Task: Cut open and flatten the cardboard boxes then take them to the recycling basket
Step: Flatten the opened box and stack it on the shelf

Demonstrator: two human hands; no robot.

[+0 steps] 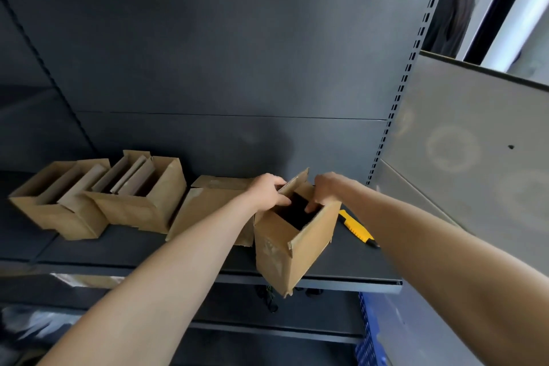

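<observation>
On the dark shelf point(178, 252): left box point(44, 211) and second box point(142, 208), both open, touching; third box point(205, 208) mid-shelf; fourth box point(285, 249) overhanging the near edge; yellow knife point(355, 227) right.

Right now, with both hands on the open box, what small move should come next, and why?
Probably the right hand should let go and reach for the yellow utility knife lying on the shelf just right of the cardboard box. The box is open at the top but not yet flattened, and the left hand, gripping a top flap, could steady it.
</observation>
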